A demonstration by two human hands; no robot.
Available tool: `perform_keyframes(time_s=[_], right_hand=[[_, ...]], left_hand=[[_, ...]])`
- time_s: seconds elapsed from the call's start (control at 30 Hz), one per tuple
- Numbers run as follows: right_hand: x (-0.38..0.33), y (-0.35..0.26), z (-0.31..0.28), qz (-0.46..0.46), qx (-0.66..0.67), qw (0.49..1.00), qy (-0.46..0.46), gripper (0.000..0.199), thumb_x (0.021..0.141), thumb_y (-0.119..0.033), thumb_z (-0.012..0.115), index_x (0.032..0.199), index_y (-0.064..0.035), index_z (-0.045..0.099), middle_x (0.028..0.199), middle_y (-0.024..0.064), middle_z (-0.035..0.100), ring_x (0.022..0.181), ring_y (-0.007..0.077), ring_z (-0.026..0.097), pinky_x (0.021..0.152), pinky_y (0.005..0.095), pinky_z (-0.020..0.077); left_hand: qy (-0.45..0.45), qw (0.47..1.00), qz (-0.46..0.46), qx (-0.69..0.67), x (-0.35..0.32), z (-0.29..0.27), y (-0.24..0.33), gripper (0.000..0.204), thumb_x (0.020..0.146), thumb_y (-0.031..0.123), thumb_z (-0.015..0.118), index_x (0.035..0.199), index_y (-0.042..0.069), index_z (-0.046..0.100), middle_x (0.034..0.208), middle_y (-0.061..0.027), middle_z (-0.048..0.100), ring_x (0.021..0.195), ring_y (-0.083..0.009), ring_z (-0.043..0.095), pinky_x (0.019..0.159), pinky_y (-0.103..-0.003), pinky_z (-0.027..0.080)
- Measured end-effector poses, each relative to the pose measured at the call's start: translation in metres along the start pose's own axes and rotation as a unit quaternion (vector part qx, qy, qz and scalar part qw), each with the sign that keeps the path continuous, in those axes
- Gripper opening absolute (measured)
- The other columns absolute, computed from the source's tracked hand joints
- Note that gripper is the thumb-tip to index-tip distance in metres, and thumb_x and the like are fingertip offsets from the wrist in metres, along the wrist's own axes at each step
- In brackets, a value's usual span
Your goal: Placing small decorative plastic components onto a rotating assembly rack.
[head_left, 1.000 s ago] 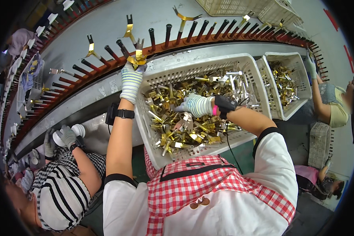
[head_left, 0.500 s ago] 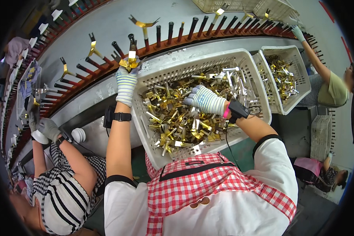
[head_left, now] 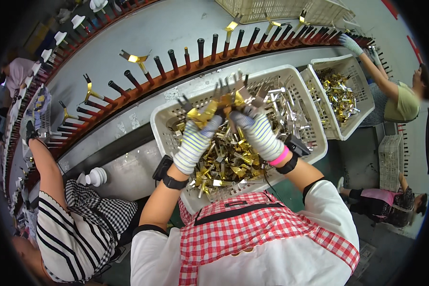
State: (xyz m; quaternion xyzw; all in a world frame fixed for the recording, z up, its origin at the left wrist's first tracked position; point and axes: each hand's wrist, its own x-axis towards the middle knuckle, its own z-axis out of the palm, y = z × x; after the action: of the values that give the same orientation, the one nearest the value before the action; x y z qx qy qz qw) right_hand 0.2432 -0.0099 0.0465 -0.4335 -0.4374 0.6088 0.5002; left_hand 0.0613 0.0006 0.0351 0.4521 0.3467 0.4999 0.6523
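Note:
Both my hands wear striped gloves and meet above the far part of a white plastic crate. My left hand [head_left: 194, 147] is closed on a gold forked metal bracket [head_left: 203, 114]. Close beside it, my right hand [head_left: 261, 136] grips another forked metal bracket [head_left: 242, 94]; its prongs point away from me. Motion blurs these pieces, and how many each hand holds I cannot tell. Under my hands, the crate [head_left: 156, 126] is filled with loose gold and silvery metal parts [head_left: 226, 159].
Beyond the crate runs a curved row of red pegs with black tips [head_left: 172, 59], some carrying forked brackets [head_left: 134, 58]. A second crate of parts [head_left: 367, 109] adjoins on the right. Co-workers sit left [head_left: 74, 238] and right [head_left: 403, 102]. White round pieces [head_left: 97, 176] lie at left.
My left hand has drawn back from the crate's far left corner with its brackets. My right hand has risen from the pile with a bracket, toward the left hand. The pegs have shifted left.

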Motion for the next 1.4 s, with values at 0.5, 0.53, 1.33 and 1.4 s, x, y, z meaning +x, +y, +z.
perform_keyframes(time_s=[0.5, 0.53, 1.33, 1.4], right_hand=[[-0.01, -0.034, -0.003, -0.059, 0.057, 0.981, 0.176, 0.022, 0.083, -0.013, 0.072, 0.103, -0.0114, 0.065, 0.086, -0.0015, 0.062, 0.062, 0.0028, 0.051, 0.047, 0.018, 0.036], [-0.015, -0.037, -0.006, -0.059, 0.031, 0.985, 0.159, 0.029, 0.084, -0.014, 0.071, 0.112, -0.01, 0.065, 0.087, -0.003, 0.062, 0.065, 0.0003, 0.05, 0.05, 0.018, 0.0364], [0.095, -0.075, -0.12, -0.15, -0.078, 0.946, 0.277, 0.026, 0.083, -0.021, 0.072, 0.105, -0.007, 0.066, 0.079, -0.0034, 0.058, 0.069, 0.0064, 0.051, 0.061, 0.023, 0.0429], [0.155, -0.057, -0.192, -0.185, -0.125, 0.92, 0.321, 0.022, 0.083, -0.019, 0.072, 0.1, -0.006, 0.066, 0.081, -0.0029, 0.061, 0.07, 0.0071, 0.054, 0.062, 0.0223, 0.044]], left_hand=[[0.165, 0.965, 0.191, -0.075, 0.099, -0.064, 0.079, 0.036, 0.088, 0.008, 0.065, 0.122, 0.003, 0.057, 0.106, -0.0064, 0.066, 0.078, -0.0035, 0.056, 0.054, -0.011, 0.037], [0.156, 0.967, 0.201, -0.023, 0.117, -0.099, 0.081, 0.032, 0.089, 0.009, 0.064, 0.12, 0.001, 0.059, 0.108, -0.0082, 0.065, 0.084, -0.0047, 0.059, 0.054, -0.012, 0.037], [0.159, 0.96, 0.224, 0.047, 0.086, -0.165, 0.003, 0.019, 0.095, 0.01, 0.053, 0.108, -0.004, 0.058, 0.096, -0.0076, 0.062, 0.08, -0.0127, 0.057, 0.07, -0.026, 0.049], [0.092, 0.979, 0.154, 0.095, 0.092, -0.123, -0.003, 0.019, 0.095, 0.008, 0.052, 0.111, -0.001, 0.057, 0.1, -0.0085, 0.062, 0.091, -0.0174, 0.06, 0.081, -0.03, 0.051]])
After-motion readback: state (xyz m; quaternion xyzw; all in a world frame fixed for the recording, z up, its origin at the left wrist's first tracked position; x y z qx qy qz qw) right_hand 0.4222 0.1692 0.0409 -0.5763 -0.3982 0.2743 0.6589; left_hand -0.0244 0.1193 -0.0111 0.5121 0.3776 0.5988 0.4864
